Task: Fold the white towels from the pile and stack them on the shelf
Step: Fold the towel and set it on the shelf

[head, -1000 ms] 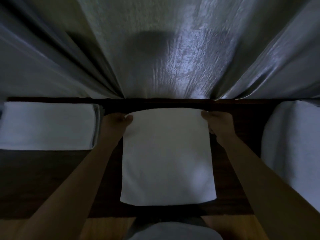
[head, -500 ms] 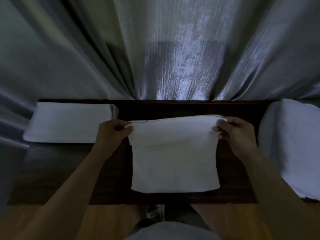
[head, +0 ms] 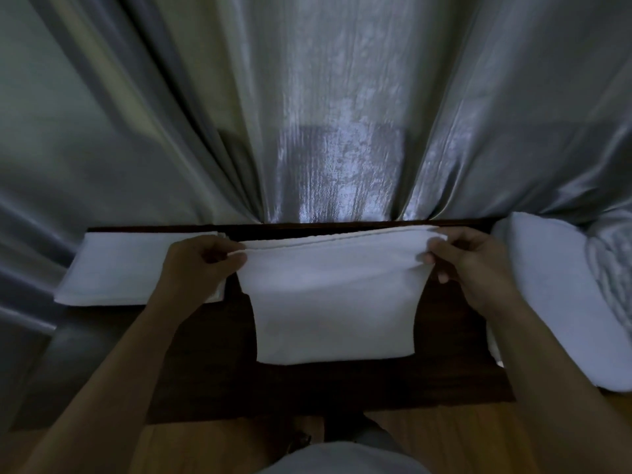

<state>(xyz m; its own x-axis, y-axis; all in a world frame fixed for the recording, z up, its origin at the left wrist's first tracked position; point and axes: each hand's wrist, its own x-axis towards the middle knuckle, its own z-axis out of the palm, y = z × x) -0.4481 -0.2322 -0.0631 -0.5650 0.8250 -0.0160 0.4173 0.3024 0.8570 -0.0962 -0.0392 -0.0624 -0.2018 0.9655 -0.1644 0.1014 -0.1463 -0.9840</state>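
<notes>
**Trainee:** Where is the workpiece?

**Instructor:** The white terry-cloth towel hangs over the dark wooden shelf, centre of view. The left hand pinches its top corner at 9 o'clock; the right hand pinches the opposite corner at 3 o'clock.

**Trainee:** Handling properties?

**Instructor:** Judged light, soft and limp: it sags between grips. Hold both layered corners and keep the edge taut. The folded white towel stack lies at 9 o'clock, the loose white towel pile at 3 o'clock.
</notes>
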